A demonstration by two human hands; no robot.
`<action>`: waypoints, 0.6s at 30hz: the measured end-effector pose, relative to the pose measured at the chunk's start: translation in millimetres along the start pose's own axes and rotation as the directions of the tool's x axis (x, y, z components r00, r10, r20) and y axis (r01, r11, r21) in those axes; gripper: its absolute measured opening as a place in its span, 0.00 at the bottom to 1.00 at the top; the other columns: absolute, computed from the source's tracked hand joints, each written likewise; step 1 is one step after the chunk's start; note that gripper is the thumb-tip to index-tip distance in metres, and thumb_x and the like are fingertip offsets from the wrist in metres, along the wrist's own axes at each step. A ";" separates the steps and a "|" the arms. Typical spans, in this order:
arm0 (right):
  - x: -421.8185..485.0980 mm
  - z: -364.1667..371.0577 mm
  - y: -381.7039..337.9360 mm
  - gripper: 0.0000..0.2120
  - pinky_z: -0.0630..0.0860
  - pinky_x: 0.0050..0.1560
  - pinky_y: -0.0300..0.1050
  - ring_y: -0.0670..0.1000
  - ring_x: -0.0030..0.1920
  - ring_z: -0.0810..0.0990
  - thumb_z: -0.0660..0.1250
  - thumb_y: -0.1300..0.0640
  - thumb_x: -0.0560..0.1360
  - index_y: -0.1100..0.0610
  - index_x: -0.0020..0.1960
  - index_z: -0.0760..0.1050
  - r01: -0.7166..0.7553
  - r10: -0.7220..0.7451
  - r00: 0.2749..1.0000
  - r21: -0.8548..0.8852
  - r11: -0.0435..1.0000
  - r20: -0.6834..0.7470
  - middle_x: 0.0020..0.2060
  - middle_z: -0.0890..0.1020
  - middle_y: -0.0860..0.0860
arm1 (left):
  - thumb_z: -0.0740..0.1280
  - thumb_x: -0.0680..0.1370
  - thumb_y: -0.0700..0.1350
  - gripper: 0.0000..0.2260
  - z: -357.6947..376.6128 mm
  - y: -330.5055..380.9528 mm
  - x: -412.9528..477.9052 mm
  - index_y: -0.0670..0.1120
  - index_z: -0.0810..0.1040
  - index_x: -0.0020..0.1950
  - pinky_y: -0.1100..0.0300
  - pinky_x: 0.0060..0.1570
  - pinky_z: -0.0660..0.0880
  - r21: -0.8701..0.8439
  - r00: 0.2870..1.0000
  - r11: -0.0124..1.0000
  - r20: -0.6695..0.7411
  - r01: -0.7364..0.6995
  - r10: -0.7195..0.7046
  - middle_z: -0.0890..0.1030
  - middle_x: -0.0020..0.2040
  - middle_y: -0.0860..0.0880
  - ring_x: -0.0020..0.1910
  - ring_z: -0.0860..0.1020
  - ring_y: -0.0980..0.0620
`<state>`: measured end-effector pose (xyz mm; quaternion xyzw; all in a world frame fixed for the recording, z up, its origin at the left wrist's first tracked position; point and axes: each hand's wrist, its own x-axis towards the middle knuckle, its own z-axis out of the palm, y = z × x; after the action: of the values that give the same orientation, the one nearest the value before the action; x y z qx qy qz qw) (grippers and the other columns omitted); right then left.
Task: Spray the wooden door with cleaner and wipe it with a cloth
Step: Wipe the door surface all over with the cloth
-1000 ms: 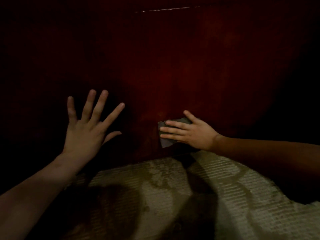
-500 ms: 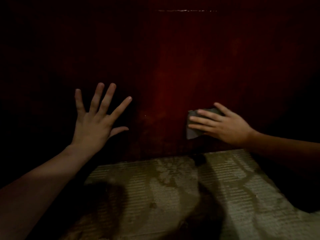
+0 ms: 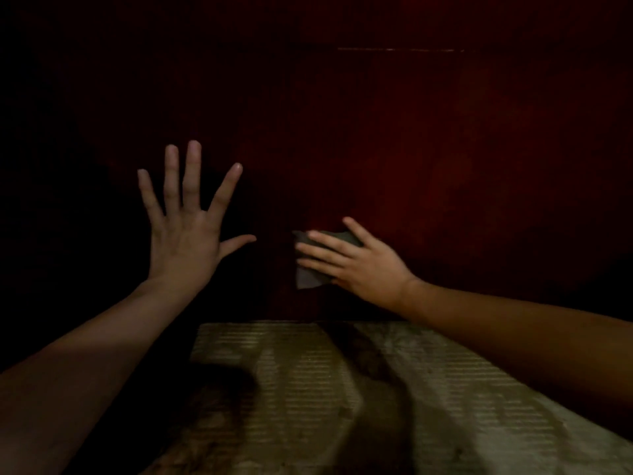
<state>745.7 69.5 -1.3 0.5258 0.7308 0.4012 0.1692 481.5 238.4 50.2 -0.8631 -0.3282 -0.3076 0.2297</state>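
Observation:
The dark red wooden door (image 3: 428,159) fills the upper part of the head view, dim and shadowed at the left. My right hand (image 3: 359,262) presses a small grey cloth (image 3: 308,277) flat against the door's lower part, fingers straight and pointing left. My left hand (image 3: 186,228) lies flat on the door to the left of the cloth, fingers spread and pointing up. No spray bottle is in view.
A pale ribbed floor (image 3: 308,389) with dark wet-looking streaks runs from the door's bottom edge toward me. Deep shadow covers the left side and the upper corners.
My right hand slid the cloth to the right and then back left along the door's lower part. The left hand stayed flat on the door while the view shifted.

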 end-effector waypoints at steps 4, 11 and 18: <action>50.1 -18.8 -23.2 0.40 0.26 0.74 0.68 0.57 0.80 0.29 0.57 0.43 0.83 0.49 0.83 0.34 -0.006 0.005 1.000 -0.055 0.998 -0.011 0.81 0.31 0.52 | 0.66 0.77 0.66 0.46 -0.1 -18.6 -4.4 0.54 0.46 0.87 0.30 0.81 0.44 -0.111 0.998 0.993 -0.041 0.044 -0.048 0.43 0.85 0.36 0.84 0.38 0.39; -24.3 -1.1 36.6 0.35 0.33 0.79 0.64 0.52 0.83 0.39 0.56 0.41 0.84 0.47 0.84 0.44 -0.054 0.048 0.992 -0.048 0.997 -0.117 0.83 0.42 0.48 | 0.57 0.87 0.59 0.31 11.3 -27.0 -15.0 0.54 0.47 0.87 0.32 0.81 0.42 -0.201 0.986 0.970 -0.066 0.139 -0.155 0.45 0.86 0.35 0.85 0.43 0.34; -105.5 9.3 83.8 0.32 0.39 0.79 0.67 0.54 0.83 0.45 0.51 0.42 0.83 0.46 0.84 0.49 -0.068 0.071 0.997 -0.107 0.992 0.016 0.84 0.49 0.49 | 0.55 0.88 0.51 0.29 10.4 -32.7 -17.3 0.52 0.47 0.87 0.40 0.84 0.46 -0.285 0.960 0.929 -0.077 0.237 -0.268 0.45 0.86 0.35 0.86 0.44 0.36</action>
<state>846.0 -11.6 38.5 0.5450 0.6878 0.4401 0.1902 452.0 259.5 37.4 -0.8179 -0.3772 -0.4260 0.0854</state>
